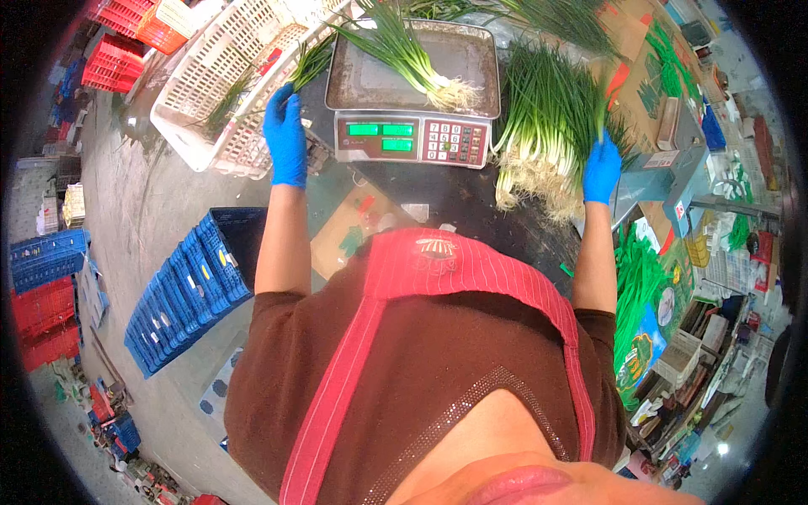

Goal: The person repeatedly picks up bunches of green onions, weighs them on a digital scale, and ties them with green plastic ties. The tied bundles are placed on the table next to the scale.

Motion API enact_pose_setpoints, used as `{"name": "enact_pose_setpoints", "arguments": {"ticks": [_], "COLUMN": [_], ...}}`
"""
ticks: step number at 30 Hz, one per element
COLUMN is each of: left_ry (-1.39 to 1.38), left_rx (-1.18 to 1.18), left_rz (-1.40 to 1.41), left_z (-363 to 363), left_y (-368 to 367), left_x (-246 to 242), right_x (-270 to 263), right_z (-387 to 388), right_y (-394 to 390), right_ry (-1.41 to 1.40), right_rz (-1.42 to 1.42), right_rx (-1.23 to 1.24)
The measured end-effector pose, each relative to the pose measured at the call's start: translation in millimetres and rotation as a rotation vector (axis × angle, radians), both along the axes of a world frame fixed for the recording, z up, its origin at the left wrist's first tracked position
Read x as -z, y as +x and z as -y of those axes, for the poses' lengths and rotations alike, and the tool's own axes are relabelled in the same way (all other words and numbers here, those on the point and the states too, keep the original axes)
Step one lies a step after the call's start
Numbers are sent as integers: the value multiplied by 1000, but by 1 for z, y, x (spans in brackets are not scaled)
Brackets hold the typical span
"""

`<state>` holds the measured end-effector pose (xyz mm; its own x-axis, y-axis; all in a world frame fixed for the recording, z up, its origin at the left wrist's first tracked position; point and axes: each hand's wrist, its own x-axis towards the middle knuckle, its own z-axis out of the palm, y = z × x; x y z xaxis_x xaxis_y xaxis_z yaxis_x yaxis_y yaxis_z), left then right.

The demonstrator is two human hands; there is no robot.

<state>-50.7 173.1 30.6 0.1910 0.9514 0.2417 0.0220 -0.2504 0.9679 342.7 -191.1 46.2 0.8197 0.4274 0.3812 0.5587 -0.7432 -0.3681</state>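
Observation:
My left hand [286, 136], in a blue glove, is at the right rim of a white plastic crate, its fingers at a small bunch of green stalks [313, 62]; how firmly they hold it is unclear. A bunch of green onions [413, 60] lies with its roots toward the right on the metal pan of a digital scale [411, 140], whose displays are lit green. Right of the scale rests a large pile of green onions [543, 126], roots toward me. At the pile's right edge, my right hand [603, 167], also gloved in blue, grips a green onion stalk [600, 110], partly blurred.
The white plastic crate [221, 142] stands left of the scale with some loose greens inside. Stacked blue crates [189, 284] are on the floor at lower left. Green ties [634, 284] hang at the right, near a grey metal frame [675, 170]. More greens lie behind the scale.

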Motion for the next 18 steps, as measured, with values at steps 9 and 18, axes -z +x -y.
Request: {"name": "enact_pose_setpoints", "arguments": {"ticks": [9,18], "left_ry": [-92,-192], "left_rx": [79,120], "left_rz": [-92,-29], "left_z": [34,49], "left_y": [1,-10], "left_x": [2,16], "right_x": [-17,19], "right_z": [-107,-233], "right_y": [-91,-105], "right_ry": [369,-184], "right_rz": [-214,-39], "right_rx": [-621,-597]}}
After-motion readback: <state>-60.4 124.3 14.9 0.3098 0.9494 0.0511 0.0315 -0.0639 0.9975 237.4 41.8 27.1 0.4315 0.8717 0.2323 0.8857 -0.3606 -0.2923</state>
